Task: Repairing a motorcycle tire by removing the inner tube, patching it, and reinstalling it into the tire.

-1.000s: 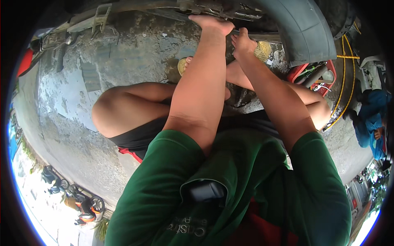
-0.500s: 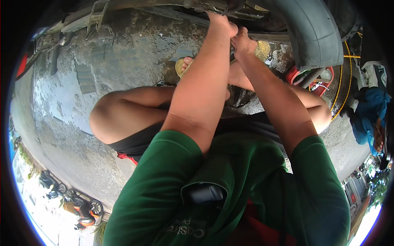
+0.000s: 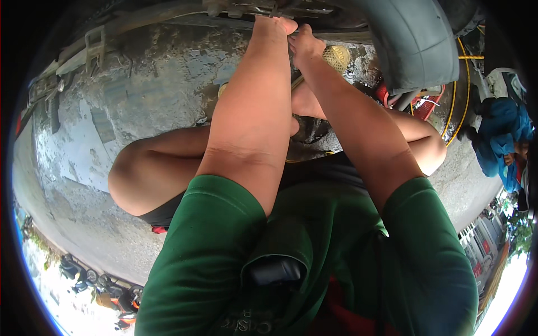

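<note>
Both my arms stretch forward to dark metal parts (image 3: pixel 246 8) along the low underside of a vehicle. My left hand (image 3: pixel 276 23) reaches up against these parts. Its thumb side shows, but the other fingers are hidden behind the wrist and the metal. Just to its right and slightly lower is my right hand (image 3: pixel 307 47), its fingers bent and closed near the same edge. Whatever it grips, if anything, is hidden. A large grey curved rubber-like piece (image 3: pixel 417 50) hangs to the right of my right forearm.
My bent legs and a tan sandal (image 3: pixel 337 58) are beneath my arms on wet, rough concrete (image 3: pixel 162 84). A red basket (image 3: pixel 428 106) and a yellow hose (image 3: pixel 467 95) lie to the right. Beyond them crouches a person in blue (image 3: pixel 501 137). Parked motorcycles (image 3: pixel 106 283) stand far left.
The whole view has shifted, so my hands, legs and the vehicle edge appear farther left and a little higher. Both hands stay close together at the underside.
</note>
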Demonstrator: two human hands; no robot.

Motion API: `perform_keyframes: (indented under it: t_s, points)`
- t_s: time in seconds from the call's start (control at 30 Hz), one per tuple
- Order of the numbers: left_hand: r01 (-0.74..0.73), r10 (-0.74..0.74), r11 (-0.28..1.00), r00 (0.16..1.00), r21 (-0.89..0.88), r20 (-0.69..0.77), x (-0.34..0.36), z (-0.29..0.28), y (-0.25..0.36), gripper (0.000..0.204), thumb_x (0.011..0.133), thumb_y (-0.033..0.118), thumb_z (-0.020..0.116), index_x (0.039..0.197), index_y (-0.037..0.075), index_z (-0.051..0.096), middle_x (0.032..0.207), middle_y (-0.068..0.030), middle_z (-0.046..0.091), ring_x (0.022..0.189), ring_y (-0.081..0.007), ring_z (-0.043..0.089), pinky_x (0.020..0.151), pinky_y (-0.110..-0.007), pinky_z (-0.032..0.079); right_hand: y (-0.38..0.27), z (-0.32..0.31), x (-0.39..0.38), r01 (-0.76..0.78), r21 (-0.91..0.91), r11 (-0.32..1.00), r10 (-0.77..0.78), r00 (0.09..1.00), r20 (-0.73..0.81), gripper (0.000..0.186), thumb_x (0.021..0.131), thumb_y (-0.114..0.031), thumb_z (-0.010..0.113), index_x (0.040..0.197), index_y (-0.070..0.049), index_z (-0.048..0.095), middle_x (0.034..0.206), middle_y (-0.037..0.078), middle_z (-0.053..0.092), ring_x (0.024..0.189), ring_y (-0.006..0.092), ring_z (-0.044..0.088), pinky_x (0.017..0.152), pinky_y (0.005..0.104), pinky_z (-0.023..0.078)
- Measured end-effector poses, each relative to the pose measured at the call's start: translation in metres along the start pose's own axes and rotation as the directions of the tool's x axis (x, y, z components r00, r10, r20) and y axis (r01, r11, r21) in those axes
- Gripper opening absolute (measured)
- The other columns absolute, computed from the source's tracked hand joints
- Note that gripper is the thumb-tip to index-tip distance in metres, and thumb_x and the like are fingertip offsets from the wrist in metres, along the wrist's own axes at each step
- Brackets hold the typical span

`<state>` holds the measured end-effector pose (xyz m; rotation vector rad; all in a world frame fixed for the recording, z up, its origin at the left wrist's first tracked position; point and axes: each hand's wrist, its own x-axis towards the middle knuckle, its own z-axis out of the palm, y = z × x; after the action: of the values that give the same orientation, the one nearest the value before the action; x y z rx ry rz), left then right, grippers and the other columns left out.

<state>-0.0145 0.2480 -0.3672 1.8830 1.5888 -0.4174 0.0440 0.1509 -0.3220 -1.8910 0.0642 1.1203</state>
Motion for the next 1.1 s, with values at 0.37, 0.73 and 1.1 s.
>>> perform_keyframes:
  t_s: [0.37,0.73,1.1]
  points:
    - [-0.068,0.060,0.997,0.973,-0.031,-0.224,-0.023,-0.021,0.006,0.049,0.086,0.036,0.057,0.132,0.019,0.062,0.136,-0.0061,0.061,0.123,-0.0259,0.057,0.108,-0.037,0.041,-0.009,-0.011,-0.011,0.051,0.042,0.998,-0.060,0.963,0.261,0.063,0.095,-0.024,0.056,0.138,0.015,0.032,0.133,0.034,0.053,0.120,0.0406,0.060,0.103,0.0466,0.050]
    - [-0.258,0.168,0.952,0.891,-0.167,-0.423,-0.017,-0.020,0.022,0.052,0.093,0.040,0.049,0.137,0.015,0.055,0.142,-0.0081,0.055,0.129,-0.0272,0.050,0.112,-0.038,0.036,0.012,-0.020,0.000,0.388,-0.313,0.867,-0.346,0.921,0.181,0.058,0.095,-0.028,0.057,0.128,0.018,0.044,0.131,0.033,0.055,0.116,0.0371,0.063,0.098,0.0444,0.051]
    - [-0.360,0.235,0.914,0.845,-0.186,-0.480,-0.014,-0.017,0.023,0.055,0.099,0.044,0.041,0.142,0.011,0.049,0.147,-0.0101,0.048,0.135,-0.0284,0.042,0.115,-0.038,0.031,0.011,-0.007,0.009,0.102,0.173,0.980,-0.129,0.980,0.151,0.056,0.092,-0.021,0.062,0.120,0.020,0.036,0.106,0.028,0.062,0.082,0.0305,0.068,0.063,0.0388,0.055]
